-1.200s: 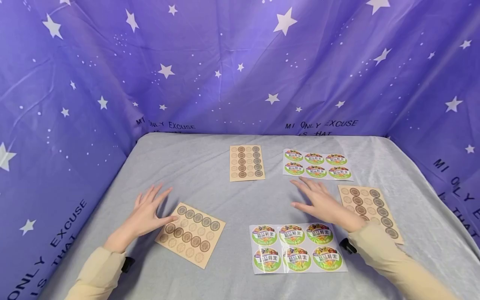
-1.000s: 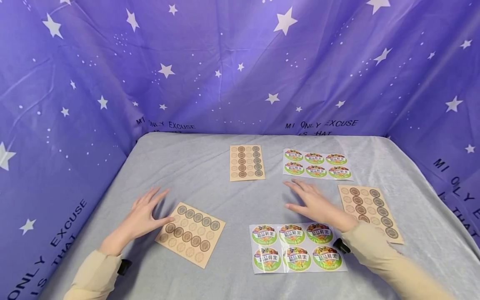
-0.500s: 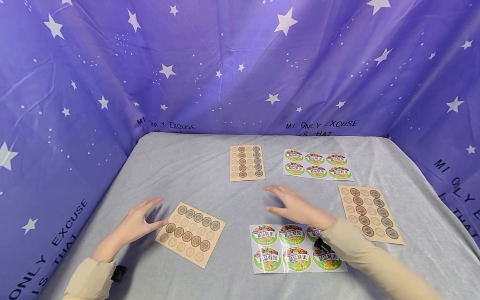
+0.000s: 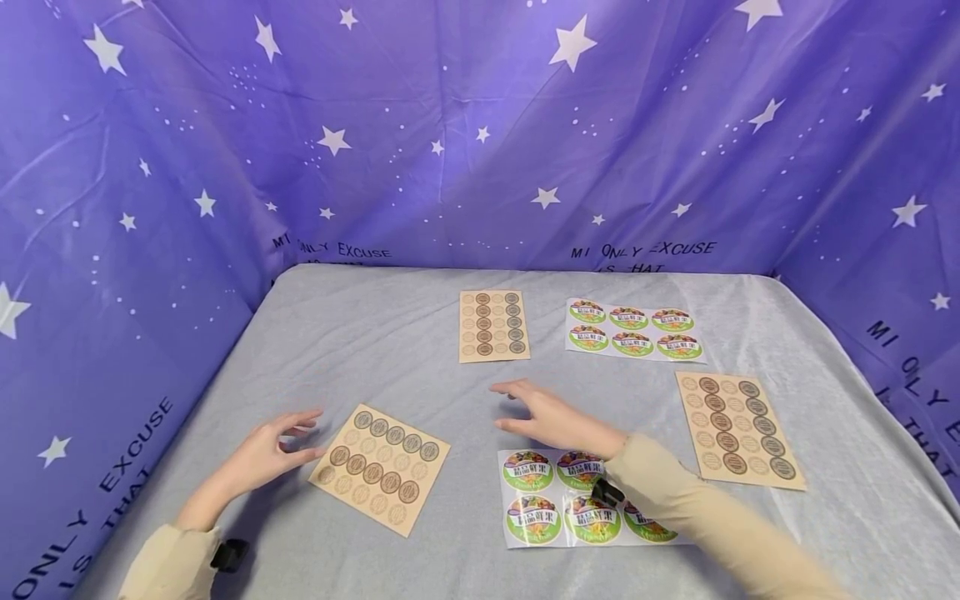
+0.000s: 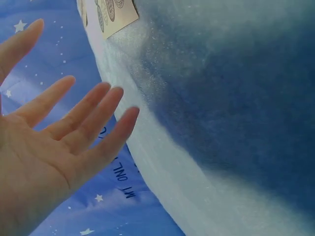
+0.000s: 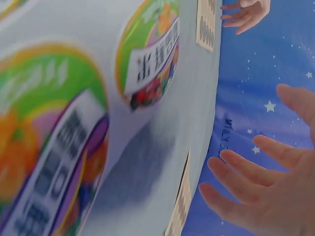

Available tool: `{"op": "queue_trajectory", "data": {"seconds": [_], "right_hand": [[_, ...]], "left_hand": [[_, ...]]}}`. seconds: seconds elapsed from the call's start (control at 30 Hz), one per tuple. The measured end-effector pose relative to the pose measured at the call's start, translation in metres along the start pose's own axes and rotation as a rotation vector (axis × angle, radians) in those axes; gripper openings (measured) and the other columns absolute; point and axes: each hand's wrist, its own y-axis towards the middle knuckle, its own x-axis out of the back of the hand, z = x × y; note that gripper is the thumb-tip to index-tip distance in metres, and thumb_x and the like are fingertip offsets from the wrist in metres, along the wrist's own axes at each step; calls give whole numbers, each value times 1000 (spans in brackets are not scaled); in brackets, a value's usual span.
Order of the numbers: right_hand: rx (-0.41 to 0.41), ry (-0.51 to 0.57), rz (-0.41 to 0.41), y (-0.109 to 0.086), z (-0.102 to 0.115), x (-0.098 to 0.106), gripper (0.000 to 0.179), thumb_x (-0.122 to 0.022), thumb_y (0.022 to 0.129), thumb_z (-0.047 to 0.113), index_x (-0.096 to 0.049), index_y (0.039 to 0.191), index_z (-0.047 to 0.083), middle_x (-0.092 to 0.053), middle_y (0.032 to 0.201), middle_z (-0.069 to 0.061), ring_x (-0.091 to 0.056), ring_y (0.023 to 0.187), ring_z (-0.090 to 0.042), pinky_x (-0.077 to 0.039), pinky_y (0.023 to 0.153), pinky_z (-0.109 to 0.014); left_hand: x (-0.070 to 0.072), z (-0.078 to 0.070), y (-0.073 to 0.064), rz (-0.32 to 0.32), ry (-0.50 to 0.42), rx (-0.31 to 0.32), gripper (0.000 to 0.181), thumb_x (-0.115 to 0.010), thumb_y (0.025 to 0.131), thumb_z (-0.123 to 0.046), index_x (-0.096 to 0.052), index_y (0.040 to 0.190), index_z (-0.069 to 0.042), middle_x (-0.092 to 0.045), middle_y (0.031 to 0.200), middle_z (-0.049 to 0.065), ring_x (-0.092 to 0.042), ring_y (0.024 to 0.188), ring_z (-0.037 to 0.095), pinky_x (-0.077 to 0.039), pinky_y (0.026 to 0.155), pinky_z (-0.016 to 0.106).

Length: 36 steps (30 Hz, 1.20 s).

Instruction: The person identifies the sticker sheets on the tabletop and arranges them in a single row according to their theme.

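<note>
My left hand (image 4: 258, 457) holds nothing; its fingers are extended and the thumb tip lies by the left edge of a tan sticker sheet (image 4: 382, 471) with rows of round dark and light stamps. In the left wrist view the palm (image 5: 44, 152) faces the camera, fingers spread. The right hand (image 4: 558, 418), likewise holding nothing, hovers with loosely stretched fingers beyond a glossy white sheet of round fruit stickers (image 4: 534, 520). The right sleeve overlaps this sheet's right part in the head view, hiding some stickers. Large fruit stickers (image 6: 49, 137) fill the near side of the right wrist view.
Another tan sticker sheet (image 4: 495, 327) lies at the back middle, beside a second fruit sticker sheet (image 4: 636, 331). A third tan sheet (image 4: 741, 429) lies at the right. Purple star-printed cloth (image 4: 480, 167) rises behind and beside the grey-covered table (image 4: 337, 333).
The right hand has moved left from near the back fruit sheet, its sleeve now over the front fruit sheet. The left hand has drawn slightly left and toward the front. The sheets have stayed put.
</note>
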Motion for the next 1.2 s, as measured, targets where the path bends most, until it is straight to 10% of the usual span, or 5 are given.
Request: {"op": "queue_trajectory", "data": {"seconds": [0.73, 1.2], "right_hand": [[-15, 259, 88, 34, 19, -43, 42, -60, 83, 14, -49, 121, -1, -57, 111, -18, -58, 96, -27, -47, 84, -33], [-70, 353, 114, 48, 25, -62, 40, -64, 77, 4, -53, 114, -5, -61, 101, -18, -60, 88, -26, -49, 75, -22]], "left_hand": [[-7, 8, -6, 161, -283, -32, 46, -65, 77, -6, -48, 114, 15, -60, 92, 20, -57, 73, 5, -48, 64, 21], [-10, 9, -6, 218, -384, 131, 49, -66, 74, -3, -47, 114, 17, -58, 90, 16, -56, 72, 5, -49, 60, 20]]}}
